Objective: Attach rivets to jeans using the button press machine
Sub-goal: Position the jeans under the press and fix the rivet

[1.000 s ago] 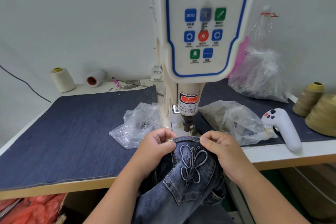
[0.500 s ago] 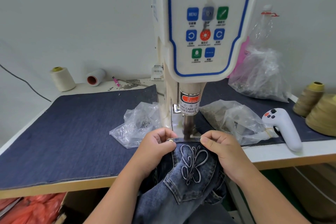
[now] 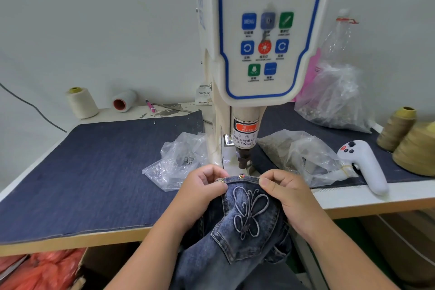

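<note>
Left hand [image 3: 204, 189] and right hand [image 3: 283, 192] each pinching the pocket's top hem, fingers curled tight on the denim; jeans [image 3: 249, 223] hang off the table edge, hem just in front of the press head [image 3: 244, 160], which is raised; one rivet [image 3: 241, 176] sits mid-hem, another [image 3: 220, 180] by my left thumb; looks like between hits; next: slide hem sideways to the right corner, thumbs clear of the punch.

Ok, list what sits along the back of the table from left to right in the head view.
Cream thread cone → white roll → pink pen → press machine → big plastic bag → tan thread cone
</note>
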Motion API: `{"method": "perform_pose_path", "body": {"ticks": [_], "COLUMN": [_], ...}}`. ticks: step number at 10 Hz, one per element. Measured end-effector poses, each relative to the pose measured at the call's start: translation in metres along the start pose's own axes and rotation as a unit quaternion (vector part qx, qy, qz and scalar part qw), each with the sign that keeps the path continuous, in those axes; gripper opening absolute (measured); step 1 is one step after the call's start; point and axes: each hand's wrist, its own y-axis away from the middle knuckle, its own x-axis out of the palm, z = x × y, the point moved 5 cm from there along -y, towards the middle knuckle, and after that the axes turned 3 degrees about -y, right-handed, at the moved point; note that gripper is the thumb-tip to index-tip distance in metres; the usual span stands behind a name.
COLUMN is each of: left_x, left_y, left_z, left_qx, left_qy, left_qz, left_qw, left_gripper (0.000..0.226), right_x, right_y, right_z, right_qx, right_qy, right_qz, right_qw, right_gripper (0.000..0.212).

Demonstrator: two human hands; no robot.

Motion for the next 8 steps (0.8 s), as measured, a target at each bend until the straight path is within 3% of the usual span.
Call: {"method": "perform_pose_path", "body": {"ticks": [2, 3, 4, 5, 6, 7, 8], "left_x": [0.003, -0.002, -0.020, -0.044, -0.047, -0.020, -0.021], "left_y": [0.048, 0.077, 0.101, 0.119, 0.137, 0.145, 0.166], "left_z": [-0.024, -0.039, -0.054, -0.055, -0.050, -0.046, -0.041], "left_qx": [0.081, 0.118, 0.147, 0.158, 0.074, -0.051, 0.001], "left_qy": [-0.058, -0.028, 0.020, -0.009, -0.134, -0.147, -0.226], "left_qz": [0.001, 0.001, -0.023, -0.082, -0.059, 0.044, 0.002], "left_qw": [0.995, 0.993, 0.989, 0.984, 0.986, 0.987, 0.974], "left_gripper": [0.019, 0.009, 0.020, 0.028, 0.048, 0.067, 0.015], "right_x": [0.014, 0.024, 0.042, 0.053, 0.055, 0.062, 0.070], "right_y": [0.043, 0.064, 0.085, 0.099, 0.107, 0.109, 0.107], "right_z": [0.021, 0.047, 0.082, 0.110, 0.131, 0.145, 0.143], "right_qx": [-0.020, -0.067, -0.088, -0.110, -0.140, -0.160, -0.175], "right_qy": [-0.084, -0.084, -0.116, -0.136, -0.157, -0.176, -0.165], "right_qz": [0.005, 0.026, 0.106, 0.142, 0.145, 0.161, 0.181], "right_qw": [0.996, 0.994, 0.984, 0.974, 0.967, 0.958, 0.954], "right_gripper": [0.030, 0.048, 0.043, 0.037, 0.034, 0.029, 0.027]}}
